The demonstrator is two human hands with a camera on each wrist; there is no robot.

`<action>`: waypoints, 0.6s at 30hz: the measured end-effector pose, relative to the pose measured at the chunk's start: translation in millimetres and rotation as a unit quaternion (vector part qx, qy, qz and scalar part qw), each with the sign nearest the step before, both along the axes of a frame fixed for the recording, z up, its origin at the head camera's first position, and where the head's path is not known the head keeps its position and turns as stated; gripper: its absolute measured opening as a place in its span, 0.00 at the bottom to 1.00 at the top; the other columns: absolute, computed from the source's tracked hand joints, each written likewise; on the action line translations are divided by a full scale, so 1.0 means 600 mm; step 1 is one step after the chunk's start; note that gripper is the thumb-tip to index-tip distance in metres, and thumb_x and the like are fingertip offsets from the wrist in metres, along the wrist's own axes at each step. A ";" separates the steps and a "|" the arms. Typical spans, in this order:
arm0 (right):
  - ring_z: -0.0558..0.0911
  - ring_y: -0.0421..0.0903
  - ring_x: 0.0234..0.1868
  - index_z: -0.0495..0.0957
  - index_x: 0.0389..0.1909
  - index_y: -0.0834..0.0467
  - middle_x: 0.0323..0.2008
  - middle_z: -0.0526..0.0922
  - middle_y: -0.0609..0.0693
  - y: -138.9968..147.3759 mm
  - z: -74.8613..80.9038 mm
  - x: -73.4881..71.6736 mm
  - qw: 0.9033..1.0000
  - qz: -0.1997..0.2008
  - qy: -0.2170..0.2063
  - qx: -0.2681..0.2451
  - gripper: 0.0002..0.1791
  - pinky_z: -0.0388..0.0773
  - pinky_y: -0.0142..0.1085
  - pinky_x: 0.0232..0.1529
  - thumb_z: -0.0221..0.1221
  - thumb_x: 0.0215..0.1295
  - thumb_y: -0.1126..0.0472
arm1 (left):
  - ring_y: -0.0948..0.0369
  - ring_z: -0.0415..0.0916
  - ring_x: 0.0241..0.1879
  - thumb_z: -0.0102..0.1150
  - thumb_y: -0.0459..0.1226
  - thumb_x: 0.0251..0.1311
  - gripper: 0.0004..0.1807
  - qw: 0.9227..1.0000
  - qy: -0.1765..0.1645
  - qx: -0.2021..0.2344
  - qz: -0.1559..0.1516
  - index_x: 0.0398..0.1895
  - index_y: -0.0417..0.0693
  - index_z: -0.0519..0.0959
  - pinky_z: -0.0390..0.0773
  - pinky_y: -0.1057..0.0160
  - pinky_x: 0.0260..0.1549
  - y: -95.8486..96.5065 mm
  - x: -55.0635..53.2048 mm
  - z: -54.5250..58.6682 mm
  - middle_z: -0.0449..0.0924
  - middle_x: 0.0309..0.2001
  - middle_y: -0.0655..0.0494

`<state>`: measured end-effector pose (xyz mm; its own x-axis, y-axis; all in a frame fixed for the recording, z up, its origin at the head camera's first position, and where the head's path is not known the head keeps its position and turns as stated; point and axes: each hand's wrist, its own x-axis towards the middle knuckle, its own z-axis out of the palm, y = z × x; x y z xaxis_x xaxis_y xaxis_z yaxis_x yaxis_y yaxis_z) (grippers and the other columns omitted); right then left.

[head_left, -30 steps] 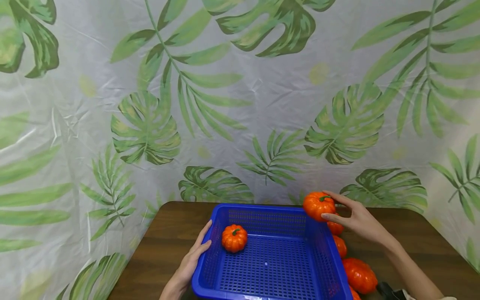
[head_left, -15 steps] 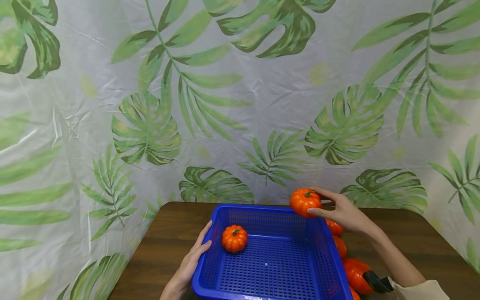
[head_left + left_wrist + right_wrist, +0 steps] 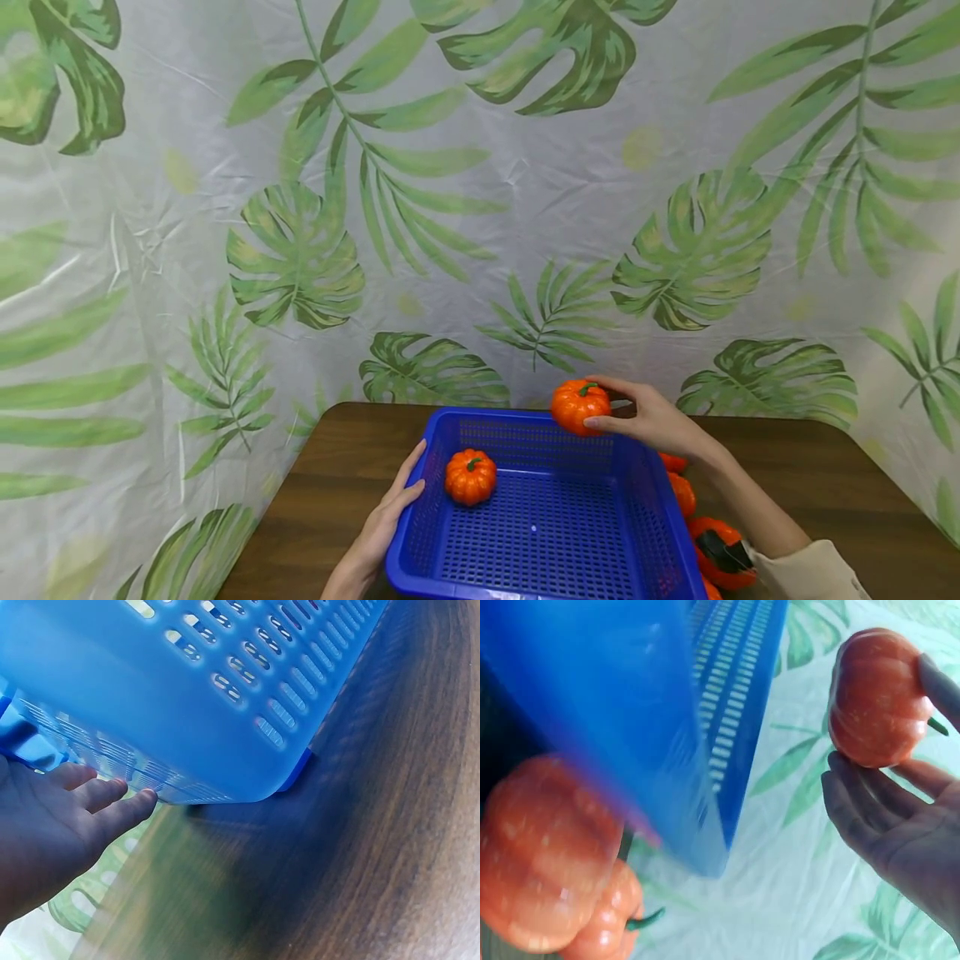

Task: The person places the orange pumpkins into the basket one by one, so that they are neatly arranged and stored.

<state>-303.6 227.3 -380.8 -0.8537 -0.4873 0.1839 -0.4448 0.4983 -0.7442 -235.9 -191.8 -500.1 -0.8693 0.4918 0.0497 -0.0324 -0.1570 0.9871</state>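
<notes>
My right hand (image 3: 656,423) pinches a small glossy orange pumpkin (image 3: 580,407) with a green stem between thumb and fingers. It hangs above the far rim of a blue plastic basket (image 3: 532,588). In the right wrist view the fingers of that hand (image 3: 922,832) support the held pumpkin (image 3: 877,697) from below. Another small pumpkin (image 3: 470,477) rests inside the basket near its left wall. My left hand (image 3: 378,525) lies along the basket's left side. The left wrist view shows fairly straight fingers (image 3: 120,806) touching the perforated wall (image 3: 225,735) from outside.
Several orange pumpkins (image 3: 681,495) line the table along the basket's right side; a larger one (image 3: 547,855) shows in the right wrist view. The brown wooden table (image 3: 330,467) ends before a leaf-patterned sheet (image 3: 555,208). A black strap (image 3: 723,550) is on the right forearm.
My right hand has carried the pumpkin leftward, from the basket's far right corner to over its far rim. The left hand and basket have stayed in place.
</notes>
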 end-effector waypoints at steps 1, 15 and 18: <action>0.84 0.62 0.58 0.63 0.78 0.59 0.66 0.75 0.69 -0.004 0.000 -0.001 1.000 0.001 -0.001 -0.001 0.40 0.84 0.36 0.47 0.66 0.71 0.52 | 0.48 0.66 0.70 0.28 0.46 0.85 0.33 1.000 0.001 0.000 0.000 0.85 0.66 0.32 0.73 0.50 0.63 0.000 0.000 0.000 0.30 0.85 0.45; 0.81 0.63 0.62 0.64 0.77 0.61 0.66 0.77 0.66 -0.063 -0.004 -0.011 1.000 0.021 -0.014 -0.006 0.41 0.83 0.37 0.49 0.67 0.69 0.51 | 0.48 0.65 0.70 0.29 0.46 0.85 0.33 1.000 0.006 -0.007 0.005 0.85 0.67 0.33 0.72 0.51 0.63 -0.002 0.000 -0.001 0.30 0.85 0.46; 0.79 0.65 0.64 0.64 0.76 0.65 0.67 0.75 0.67 -0.077 -0.012 -0.015 0.999 0.036 -0.023 -0.016 0.41 0.84 0.39 0.52 0.68 0.69 0.52 | 0.49 0.66 0.70 0.29 0.46 0.85 0.33 1.000 0.005 -0.010 0.006 0.85 0.67 0.33 0.72 0.51 0.63 -0.002 0.001 -0.002 0.30 0.85 0.46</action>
<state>-312.7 181.3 -387.8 -0.8241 -0.5427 0.1624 -0.4442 0.4413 -0.7797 -235.5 -193.0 -501.0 -0.8743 0.4828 0.0497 -0.0202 -0.1385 0.9902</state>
